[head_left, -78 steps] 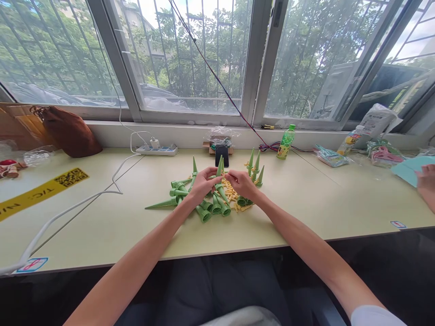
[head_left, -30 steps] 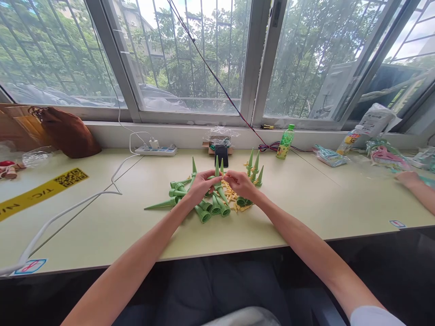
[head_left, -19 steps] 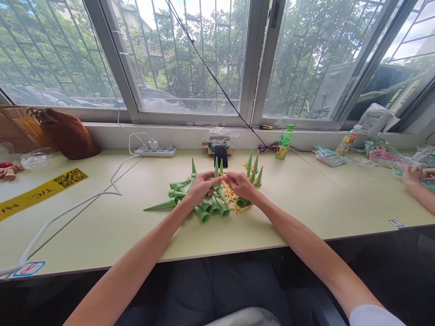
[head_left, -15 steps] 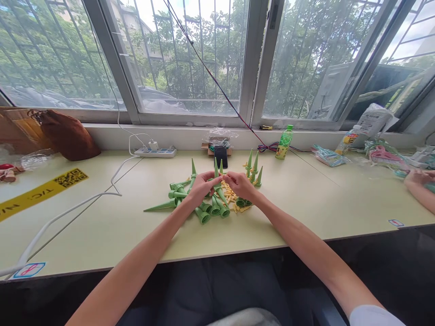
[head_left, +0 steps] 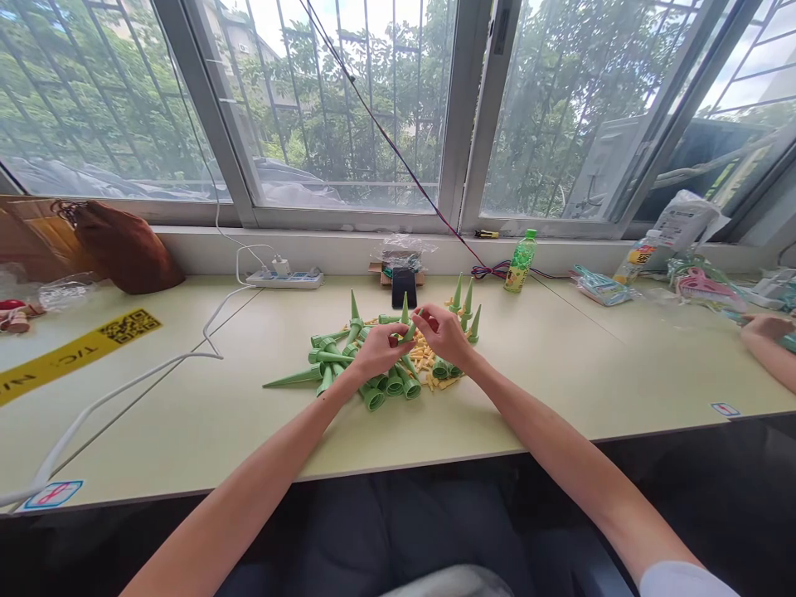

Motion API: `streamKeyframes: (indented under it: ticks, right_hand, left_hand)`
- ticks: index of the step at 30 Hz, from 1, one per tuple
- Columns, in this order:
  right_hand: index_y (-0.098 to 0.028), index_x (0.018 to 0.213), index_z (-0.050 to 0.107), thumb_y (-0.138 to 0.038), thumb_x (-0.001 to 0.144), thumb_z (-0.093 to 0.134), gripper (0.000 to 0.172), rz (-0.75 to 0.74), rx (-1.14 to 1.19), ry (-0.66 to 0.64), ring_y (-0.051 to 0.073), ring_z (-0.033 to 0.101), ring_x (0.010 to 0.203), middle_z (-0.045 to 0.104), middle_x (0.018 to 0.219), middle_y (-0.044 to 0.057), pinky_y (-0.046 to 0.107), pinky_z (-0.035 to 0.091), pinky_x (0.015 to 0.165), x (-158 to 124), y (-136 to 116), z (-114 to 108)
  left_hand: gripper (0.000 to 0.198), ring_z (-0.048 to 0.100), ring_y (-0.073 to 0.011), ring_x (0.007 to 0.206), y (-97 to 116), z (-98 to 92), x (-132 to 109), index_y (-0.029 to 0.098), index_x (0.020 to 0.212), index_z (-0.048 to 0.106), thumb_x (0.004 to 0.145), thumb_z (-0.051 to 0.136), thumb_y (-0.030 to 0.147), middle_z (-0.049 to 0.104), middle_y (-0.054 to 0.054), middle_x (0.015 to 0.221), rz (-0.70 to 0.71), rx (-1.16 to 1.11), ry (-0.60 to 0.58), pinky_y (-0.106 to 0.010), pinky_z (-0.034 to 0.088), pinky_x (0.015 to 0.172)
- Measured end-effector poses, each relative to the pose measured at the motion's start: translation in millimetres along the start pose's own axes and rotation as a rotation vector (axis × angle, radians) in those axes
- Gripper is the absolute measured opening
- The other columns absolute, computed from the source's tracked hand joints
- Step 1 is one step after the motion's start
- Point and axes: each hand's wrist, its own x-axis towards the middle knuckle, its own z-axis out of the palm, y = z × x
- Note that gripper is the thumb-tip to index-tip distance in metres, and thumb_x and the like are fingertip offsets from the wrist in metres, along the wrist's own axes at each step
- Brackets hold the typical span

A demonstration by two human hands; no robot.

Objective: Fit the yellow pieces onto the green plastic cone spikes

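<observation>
My left hand (head_left: 381,348) is closed around a hollow green plastic spike (head_left: 409,333), which tilts up to the right. My right hand (head_left: 443,333) is closed at the spike's upper end, its thumb and finger meeting near the tip; whether a small yellow piece is in that pinch is hidden. Several more green spikes (head_left: 332,352) lie heaped beneath and left of my left hand, some with open threaded ends facing me. Small yellow plastic pieces (head_left: 423,356) are piled below my right hand. Beyond it, a few green spikes (head_left: 466,303) stand upright with yellow pieces on them.
A phone (head_left: 404,290) leans on a small box at the back. A power strip (head_left: 286,279) with a white cable is to the left, near a brown bag (head_left: 124,249). A green bottle (head_left: 520,261) stands back right. Another person's hand (head_left: 762,327) is at the far right.
The spike in my left hand has gone from upright to tilted rightward. My left hand has dropped slightly, and my right hand has shifted a little up and to the right.
</observation>
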Motion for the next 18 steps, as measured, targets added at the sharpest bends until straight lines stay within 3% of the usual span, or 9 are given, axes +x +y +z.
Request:
streamKeyframes:
  ticks: [2,8,13,18]
  right_hand:
    - [-0.018,0.091,0.059,-0.042,0.093,0.045,0.028,0.007,-0.011,-0.002,0.011,0.05,0.055,0.059,0.071,0.001,0.023,0.039,0.056,0,0,0]
    - [-0.018,0.082,0.059,-0.045,0.092,0.045,0.032,0.026,-0.047,0.086,0.011,0.047,0.056,0.056,0.067,0.001,0.024,0.039,0.058,0,0,-1]
    - [-0.018,0.073,0.059,-0.05,0.089,0.05,0.037,0.03,-0.099,0.129,0.011,0.044,0.054,0.053,0.059,0.0,0.024,0.038,0.056,2,-1,-10]
    - [-0.017,0.074,0.062,-0.052,0.086,0.056,0.037,0.019,-0.095,0.187,0.011,0.046,0.053,0.056,0.06,0.0,0.024,0.038,0.056,9,-2,-20]
  left_hand:
    - [0.027,0.032,-0.0051,0.048,-1,0.4,0,0.013,0.081,0.068,0.077,0.063,0.039,0.057,0.001,0.067,0.0,-0.006,0.003,-0.019,0.031,0.046]
    - [0.036,0.036,-0.0028,0.041,1,-0.5,-1,0.016,0.107,0.065,0.08,0.062,0.039,0.066,-0.006,0.102,-0.034,-0.043,0.114,-0.02,0.033,0.042]
    - [0.025,0.037,-0.0041,0.043,2,-0.8,-1,0.015,0.1,0.065,0.085,0.056,0.034,0.067,-0.007,0.101,0.031,0.062,0.248,-0.022,0.035,0.046]
    - [0.018,0.038,-0.0053,0.045,-3,1.2,-1,0.015,0.093,0.064,0.088,0.052,0.028,0.066,-0.006,0.098,0.115,0.198,0.228,-0.023,0.038,0.052]
